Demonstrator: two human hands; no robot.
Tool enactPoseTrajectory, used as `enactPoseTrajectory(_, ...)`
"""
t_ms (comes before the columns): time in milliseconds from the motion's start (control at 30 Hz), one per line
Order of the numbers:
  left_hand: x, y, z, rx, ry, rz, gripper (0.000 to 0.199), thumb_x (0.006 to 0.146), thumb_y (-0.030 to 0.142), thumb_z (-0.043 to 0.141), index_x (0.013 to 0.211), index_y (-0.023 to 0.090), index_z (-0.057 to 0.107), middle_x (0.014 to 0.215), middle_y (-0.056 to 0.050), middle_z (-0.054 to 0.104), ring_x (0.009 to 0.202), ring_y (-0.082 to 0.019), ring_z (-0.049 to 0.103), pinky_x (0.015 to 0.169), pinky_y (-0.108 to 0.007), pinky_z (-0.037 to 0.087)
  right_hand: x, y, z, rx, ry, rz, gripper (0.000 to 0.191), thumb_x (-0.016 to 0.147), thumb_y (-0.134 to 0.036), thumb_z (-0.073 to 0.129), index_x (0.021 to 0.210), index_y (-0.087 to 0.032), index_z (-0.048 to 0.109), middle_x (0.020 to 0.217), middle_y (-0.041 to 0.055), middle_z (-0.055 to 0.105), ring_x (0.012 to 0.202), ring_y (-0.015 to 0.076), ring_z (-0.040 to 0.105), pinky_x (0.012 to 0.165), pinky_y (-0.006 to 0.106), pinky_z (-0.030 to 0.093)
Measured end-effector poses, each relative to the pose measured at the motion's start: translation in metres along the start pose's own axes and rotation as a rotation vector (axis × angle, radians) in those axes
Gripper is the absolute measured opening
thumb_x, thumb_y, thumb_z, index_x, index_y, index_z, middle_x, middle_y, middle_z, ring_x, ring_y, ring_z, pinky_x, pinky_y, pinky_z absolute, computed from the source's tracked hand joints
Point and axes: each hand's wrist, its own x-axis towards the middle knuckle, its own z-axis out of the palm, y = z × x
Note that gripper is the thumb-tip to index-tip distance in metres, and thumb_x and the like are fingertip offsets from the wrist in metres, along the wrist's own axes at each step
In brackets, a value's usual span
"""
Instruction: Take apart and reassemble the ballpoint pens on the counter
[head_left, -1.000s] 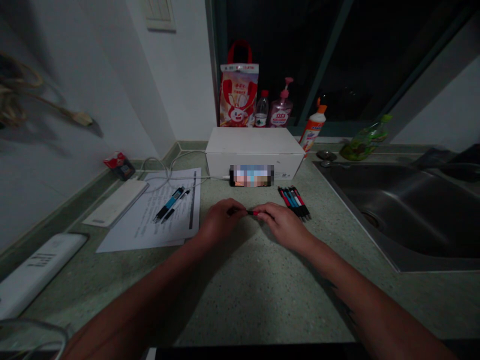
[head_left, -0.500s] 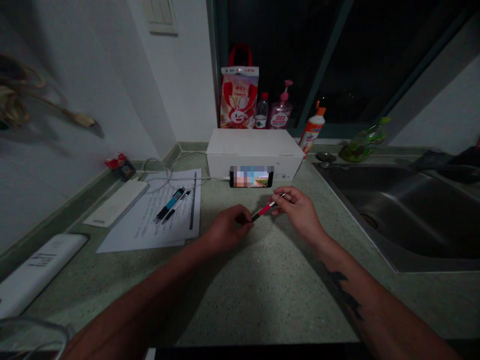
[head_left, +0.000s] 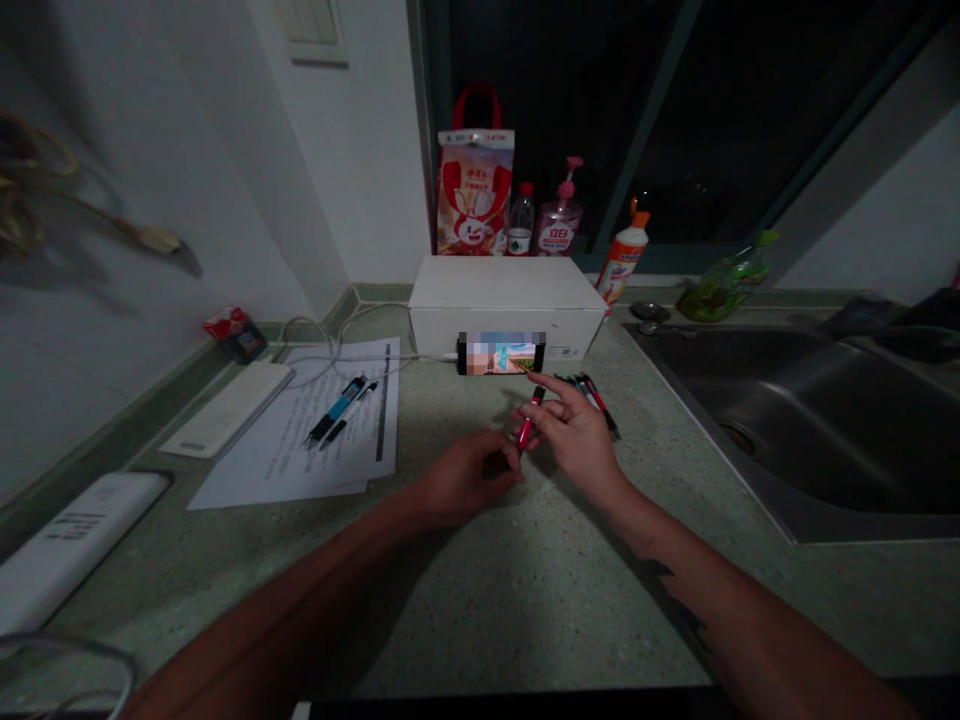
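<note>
Right grip (head_left: 576, 442) pinches a red pen (head_left: 527, 422) between thumb and fingers, the pen tilted nearly upright above the speckled surface (head_left: 540, 590); left grip (head_left: 469, 480) curls at its lower end, and we cannot tell whether it holds. We judge a fumble the main risk: a slip from the pinch could drop the pen onto the pen bundle (head_left: 598, 405) just beside it, or tip it against the phone (head_left: 501, 354) standing at the white box (head_left: 502, 290). Behind that box, a pink pump bottle (head_left: 559, 232) appears to hold pink liquid beside a small water bottle (head_left: 520, 222). The steel sink (head_left: 750, 470) sits dim, its contents hard to read.
</note>
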Motion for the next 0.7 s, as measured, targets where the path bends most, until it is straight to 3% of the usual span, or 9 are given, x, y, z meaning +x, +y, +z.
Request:
enactPoseTrajectory(533,0.000,0.006,-0.002,0.029,-0.003,0.011,0.011,0.084,0.027,0.071,0.080,0.019,0.065,0.083,-0.002,0.067,0.076,-0.016,0.061,0.072,-0.029,0.051,0.000,-0.002,-0.004,-0.039,-0.028,0.000,0.054,0.084,-0.049,0.076,0.129,-0.021,0.066,0.076,0.0019,0.075,0.064,0.0190,0.073,0.053,0.029,0.056)
enactPoseTrajectory(700,0.002,0.007,-0.003,0.045,0.042,-0.001,0.008,0.086,0.025,0.069,0.082,0.019,0.066,0.087,-0.003,0.071,0.079,-0.017,0.065,0.076,-0.031,0.053,-0.002,-0.001,-0.002,-0.104,-0.129,-0.003,0.075,0.086,-0.043,0.073,0.154,-0.025,0.047,0.076,-0.0019,0.072,0.063,0.0166,0.069,0.057,0.029,0.055)
